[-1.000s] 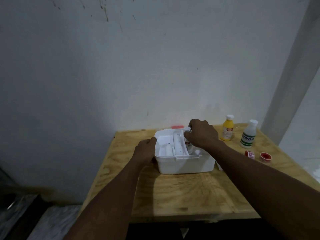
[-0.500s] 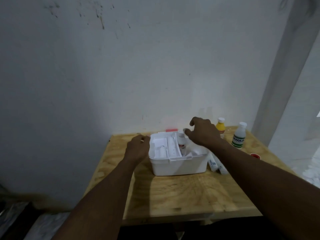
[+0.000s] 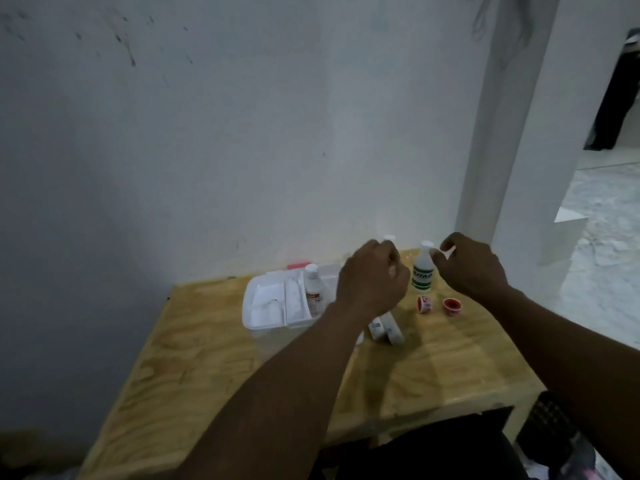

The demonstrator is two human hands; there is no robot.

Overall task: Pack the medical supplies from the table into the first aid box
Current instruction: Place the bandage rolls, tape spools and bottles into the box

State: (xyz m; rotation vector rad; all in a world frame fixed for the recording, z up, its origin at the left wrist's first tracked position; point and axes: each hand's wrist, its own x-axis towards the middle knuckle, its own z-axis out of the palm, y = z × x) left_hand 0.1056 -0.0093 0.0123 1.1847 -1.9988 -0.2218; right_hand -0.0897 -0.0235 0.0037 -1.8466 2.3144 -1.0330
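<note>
On the left half of the plywood table, toward the far edge, sits the open white first aid box. A white bottle with a red label stands upright inside it, just right of the tray divider. A small red item peeks out beyond the box's far rim; what it is cannot be told.

Your left hand hangs above the right end of the box, fingers curled inward; whether they clasp anything, you cannot tell from here. A white cap shows just beyond its knuckles, its bottle hidden behind the hand. Below that hand, two white tubes lie on the table just beside the box's right wall.

Further right, a white bottle with green lettering stands upright near the far edge. Nearer you are two small red tape rolls, side by side but apart.

Your right hand hovers beside the green-lettered bottle, thumb and forefinger close to its cap; contact is unclear, and so is its grip.
</note>
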